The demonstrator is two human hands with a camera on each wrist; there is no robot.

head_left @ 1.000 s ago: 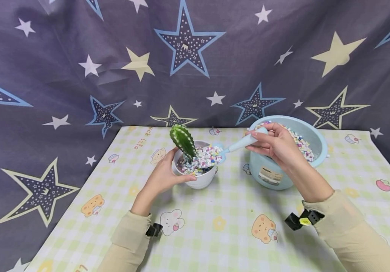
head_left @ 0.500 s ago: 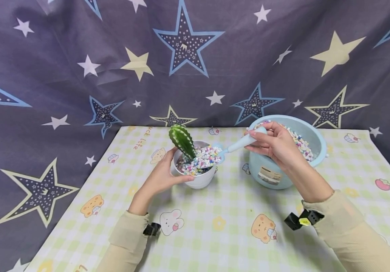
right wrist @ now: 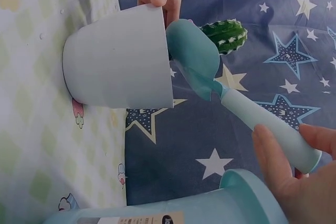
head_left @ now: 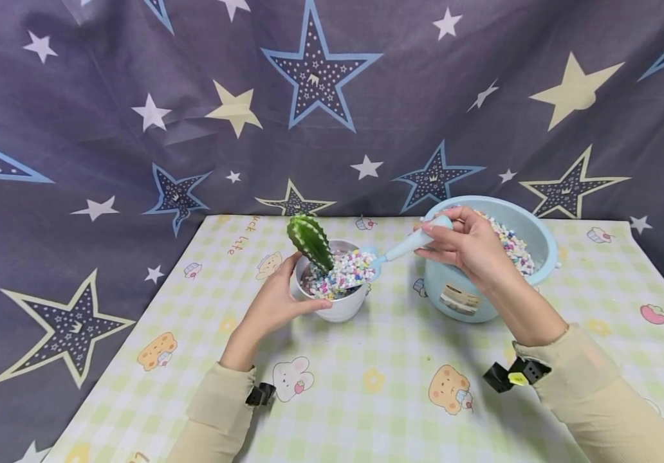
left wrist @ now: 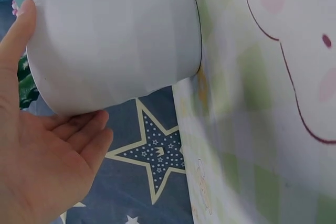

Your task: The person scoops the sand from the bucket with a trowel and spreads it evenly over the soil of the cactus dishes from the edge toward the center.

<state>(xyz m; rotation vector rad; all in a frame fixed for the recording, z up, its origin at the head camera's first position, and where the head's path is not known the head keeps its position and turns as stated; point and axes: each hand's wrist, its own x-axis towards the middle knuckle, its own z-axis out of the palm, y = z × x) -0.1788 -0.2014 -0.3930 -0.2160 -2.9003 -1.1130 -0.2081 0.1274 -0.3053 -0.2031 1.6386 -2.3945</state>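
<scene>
Left of the pot [head_left: 341,311], lettering [head_left: 244,235] "uck life"

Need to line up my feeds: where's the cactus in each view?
Head: the cactus is just left of centre, rising from the white pot.
Left wrist: only a small dark green part of the cactus shows, near the left edge, between the pot's rim and the left hand.
Right wrist: upper right of centre, partly hidden by the blue scoop.
Shared landmark: the white pot, in all three.

"uck life" — red print [head_left: 253,224] on tablecloth [head_left: 338,360]; label [head_left: 461,299] on blue bucket [head_left: 435,281] — illegible.
</scene>
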